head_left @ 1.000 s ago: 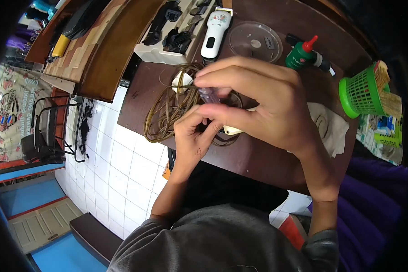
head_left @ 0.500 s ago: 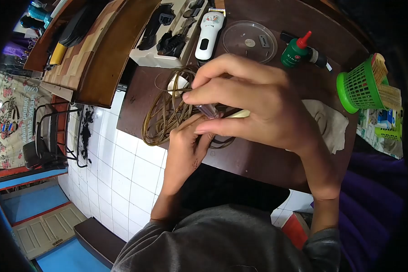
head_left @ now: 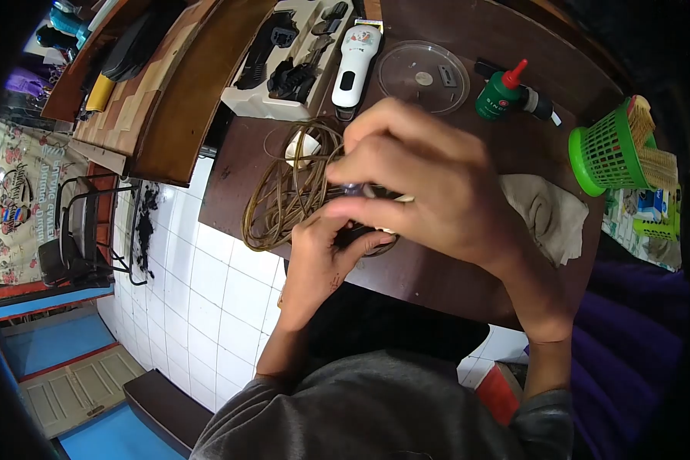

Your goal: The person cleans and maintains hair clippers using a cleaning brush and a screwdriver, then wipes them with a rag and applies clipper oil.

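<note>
A mostly hidden, translucent purplish handle [head_left: 351, 188] sits in the right hand [head_left: 425, 180].

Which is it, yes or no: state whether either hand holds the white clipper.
No, the white clipper lies on the dark table, beyond the left hand and the right hand.

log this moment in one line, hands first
right hand: gripping translucent item, mostly hidden | left hand: close by, hold unclear | cable coil: on table, beside hands | white clipper: on table, beyond hands
</note>
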The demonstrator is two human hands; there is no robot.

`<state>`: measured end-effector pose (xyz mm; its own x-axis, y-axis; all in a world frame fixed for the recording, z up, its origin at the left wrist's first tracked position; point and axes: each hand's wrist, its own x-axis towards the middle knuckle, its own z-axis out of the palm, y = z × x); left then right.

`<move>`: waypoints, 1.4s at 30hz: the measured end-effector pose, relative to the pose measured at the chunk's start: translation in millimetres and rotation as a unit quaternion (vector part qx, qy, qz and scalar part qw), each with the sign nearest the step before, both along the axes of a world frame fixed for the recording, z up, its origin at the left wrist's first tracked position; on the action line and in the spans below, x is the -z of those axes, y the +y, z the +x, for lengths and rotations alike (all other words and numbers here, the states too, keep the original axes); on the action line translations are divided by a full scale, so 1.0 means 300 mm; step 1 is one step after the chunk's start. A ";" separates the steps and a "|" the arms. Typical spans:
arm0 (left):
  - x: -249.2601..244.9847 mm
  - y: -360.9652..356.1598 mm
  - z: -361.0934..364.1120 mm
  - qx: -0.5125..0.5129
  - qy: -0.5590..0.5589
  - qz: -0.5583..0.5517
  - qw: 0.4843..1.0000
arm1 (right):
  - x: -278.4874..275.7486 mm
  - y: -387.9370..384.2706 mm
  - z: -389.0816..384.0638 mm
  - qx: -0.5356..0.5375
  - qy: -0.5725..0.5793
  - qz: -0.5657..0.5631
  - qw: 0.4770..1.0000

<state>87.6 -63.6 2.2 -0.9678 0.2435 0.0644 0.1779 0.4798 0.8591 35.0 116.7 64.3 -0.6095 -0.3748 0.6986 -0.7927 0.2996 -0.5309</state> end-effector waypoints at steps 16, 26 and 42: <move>0.010 0.022 -0.032 0.009 0.044 -0.022 0.999 | 0.034 0.018 -0.042 -0.008 0.006 -0.028 1.000; 0.037 0.049 -0.075 0.003 0.070 0.023 0.997 | 0.049 0.028 -0.053 0.089 -0.032 -0.030 0.995; 0.055 0.042 -0.070 -0.023 0.014 0.067 0.997 | 0.040 0.047 -0.063 0.040 -0.065 -0.043 0.996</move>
<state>66.7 -50.9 -14.2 -0.9752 0.1855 0.1210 0.1834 0.3697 0.9109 16.2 130.8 52.3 -0.7226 -0.2628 0.6394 -0.6908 0.3086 -0.6538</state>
